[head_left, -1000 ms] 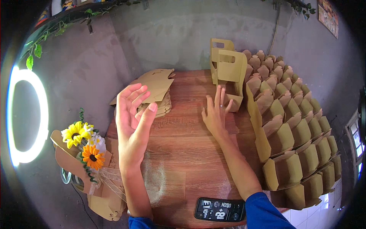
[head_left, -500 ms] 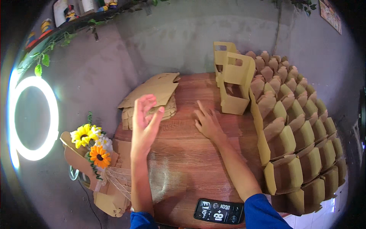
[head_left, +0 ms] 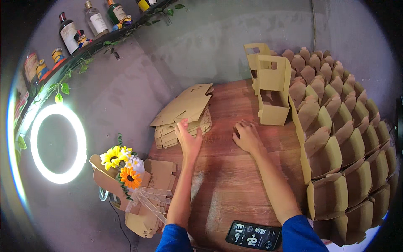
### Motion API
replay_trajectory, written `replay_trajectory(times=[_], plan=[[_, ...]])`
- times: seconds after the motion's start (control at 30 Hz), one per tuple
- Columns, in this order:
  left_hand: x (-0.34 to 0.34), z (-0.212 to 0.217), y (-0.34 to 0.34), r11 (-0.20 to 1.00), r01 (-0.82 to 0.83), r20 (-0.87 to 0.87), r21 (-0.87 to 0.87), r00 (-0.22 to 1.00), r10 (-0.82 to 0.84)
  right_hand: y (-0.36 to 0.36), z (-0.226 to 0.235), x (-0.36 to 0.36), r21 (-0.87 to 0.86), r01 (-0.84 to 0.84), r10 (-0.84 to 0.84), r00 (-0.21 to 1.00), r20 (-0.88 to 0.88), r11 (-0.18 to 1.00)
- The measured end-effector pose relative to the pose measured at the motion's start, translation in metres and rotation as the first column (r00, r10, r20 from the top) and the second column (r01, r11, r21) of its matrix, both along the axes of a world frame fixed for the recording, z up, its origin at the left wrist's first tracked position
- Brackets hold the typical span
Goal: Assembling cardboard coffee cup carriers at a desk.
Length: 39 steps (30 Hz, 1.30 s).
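My left hand (head_left: 189, 139) is beside the front edge of a stack of flat, folded cardboard blanks (head_left: 184, 105), thumb and fingers apart and holding nothing. Whether its fingertips touch the stack I cannot tell. Over the wooden table (head_left: 222, 176), my right hand (head_left: 248, 137) has its palm down, fingers loosely bent and apart, with nothing in it. Just beyond it stands a folded cardboard carrier (head_left: 273, 110) with a handle cutout, and a second carrier (head_left: 254, 49) is partly hidden behind.
Many open cardboard boxes (head_left: 329, 157) stand in packed rows along the right. A black phone (head_left: 253, 236) lies at the near edge. Artificial flowers (head_left: 130, 177) and cardboard pieces (head_left: 161, 172) are at the left, near a lit ring lamp (head_left: 82, 145). Bottles (head_left: 96, 22) line a wall shelf.
The view has swung left, so the scene sits further right. My left hand has lowered toward the flat stack. My right hand's outstretched index finger has bent.
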<state>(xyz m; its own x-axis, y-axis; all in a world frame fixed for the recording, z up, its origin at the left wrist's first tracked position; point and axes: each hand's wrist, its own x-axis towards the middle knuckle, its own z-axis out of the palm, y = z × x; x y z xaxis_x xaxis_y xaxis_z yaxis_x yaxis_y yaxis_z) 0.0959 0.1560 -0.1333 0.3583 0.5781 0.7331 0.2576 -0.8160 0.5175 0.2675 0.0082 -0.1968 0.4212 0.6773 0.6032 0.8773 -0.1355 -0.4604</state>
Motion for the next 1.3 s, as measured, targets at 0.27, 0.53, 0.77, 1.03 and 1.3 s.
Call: replay_trajectory(times=[0.27,0.53,0.77,1.03,1.3], plan=[[0.017,0.018,0.030,0.985,-0.147,-0.375,0.090,0.911,0.170,0.000,-0.006,0.003,0.059,0.013,-0.012,1.000,-0.015,0.998],[0.020,0.022,0.049,0.986,-0.129,-0.436,0.109,0.885,0.164,-0.004,0.000,0.000,0.029,0.012,-0.008,0.994,-0.106,1.000],[0.016,0.035,0.059,0.981,0.026,-0.200,0.194,0.980,0.014,0.004,-0.008,0.001,0.031,0.026,-0.024,0.996,-0.085,0.999],[0.002,0.058,0.046,0.992,-0.117,-0.050,0.049,0.992,0.119,0.003,-0.005,0.002,0.055,0.039,-0.036,0.998,-0.050,0.998],[-0.015,0.092,0.009,0.969,0.162,0.429,-0.185,0.901,-0.068,-0.003,0.005,-0.001,-0.102,0.000,-0.014,0.991,-0.131,0.995]])
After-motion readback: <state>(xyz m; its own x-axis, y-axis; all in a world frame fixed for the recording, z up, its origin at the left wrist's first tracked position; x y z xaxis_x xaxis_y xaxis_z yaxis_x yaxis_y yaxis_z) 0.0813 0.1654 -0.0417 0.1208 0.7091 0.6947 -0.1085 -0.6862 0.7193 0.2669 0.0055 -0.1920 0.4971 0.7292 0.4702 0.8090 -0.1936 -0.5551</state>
